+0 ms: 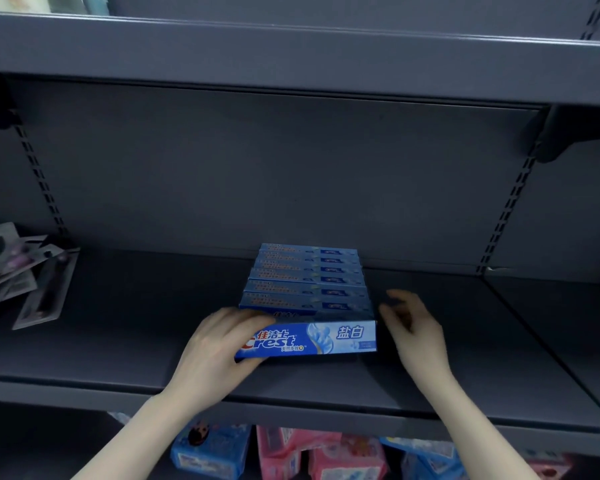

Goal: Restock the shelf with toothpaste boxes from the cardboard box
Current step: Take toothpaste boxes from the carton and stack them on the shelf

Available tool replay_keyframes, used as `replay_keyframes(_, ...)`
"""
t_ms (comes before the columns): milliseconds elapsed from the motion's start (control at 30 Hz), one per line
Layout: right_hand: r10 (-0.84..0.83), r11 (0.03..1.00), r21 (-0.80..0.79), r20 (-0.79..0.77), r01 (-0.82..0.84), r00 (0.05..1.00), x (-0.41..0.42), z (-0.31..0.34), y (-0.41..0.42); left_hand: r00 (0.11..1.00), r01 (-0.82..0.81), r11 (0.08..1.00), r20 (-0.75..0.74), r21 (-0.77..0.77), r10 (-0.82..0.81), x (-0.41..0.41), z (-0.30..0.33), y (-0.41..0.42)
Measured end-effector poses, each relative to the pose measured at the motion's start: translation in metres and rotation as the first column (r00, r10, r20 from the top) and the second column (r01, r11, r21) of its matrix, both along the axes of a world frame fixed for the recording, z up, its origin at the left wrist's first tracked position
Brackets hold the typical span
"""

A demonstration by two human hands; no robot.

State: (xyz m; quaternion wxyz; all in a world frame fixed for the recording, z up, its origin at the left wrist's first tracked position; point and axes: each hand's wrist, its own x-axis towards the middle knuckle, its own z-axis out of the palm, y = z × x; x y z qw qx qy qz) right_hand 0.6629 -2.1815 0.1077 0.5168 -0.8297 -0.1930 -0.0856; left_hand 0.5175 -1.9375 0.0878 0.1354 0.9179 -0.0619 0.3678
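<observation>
Left hand [215, 344] grips blue cardboard toothpaste box [321, 337] at its left end; right hand [413, 323] open beside. Light, stiff, crushable; hold by ends.

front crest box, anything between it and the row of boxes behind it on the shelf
Nothing visible. The front Crest box stands right against the row of boxes, gripped at its left end by the left hand. The right hand hovers open beside its right end, apart.

Bare shelf [125, 344] is lying open at lower left and right of centre; the toothpaste boxes [309, 282] are blocking the middle, and toothbrush packs [32, 275] are crowding the far left.
</observation>
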Motion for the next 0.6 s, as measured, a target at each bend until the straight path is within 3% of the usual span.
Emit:
replay_keyframes(100,0.203,0.962,0.204,-0.099,-0.180,0.974,-0.015,0.012,-0.009,1.000,-0.026,0.999,0.005,0.036,0.026,0.002,0.000,0.000)
replay_keyframes(167,0.334,0.940,0.117,-0.145,-0.319,0.931,-0.022,0.015,-0.013,0.999,-0.038,0.998,0.020,0.055,0.037,0.002,-0.001,0.000)
replay_keyframes(267,0.361,0.927,-0.036,-0.180,-0.373,0.915,-0.025,0.014,-0.017,0.996,-0.026,0.997,0.091,0.072,0.020,0.000,-0.002,-0.002)
replay_keyframes(400,0.376,0.920,-0.041,-0.186,-0.390,0.908,-0.030,0.013,-0.020,0.991,-0.019,0.993,0.136,0.117,0.002,-0.003,0.001,-0.009)
replay_keyframes(600,0.310,0.943,-0.076,-0.145,-0.323,0.939,-0.035,0.004,-0.019,0.997,0.039,0.986,-0.074,0.161,-0.027,-0.006,-0.002,0.000)
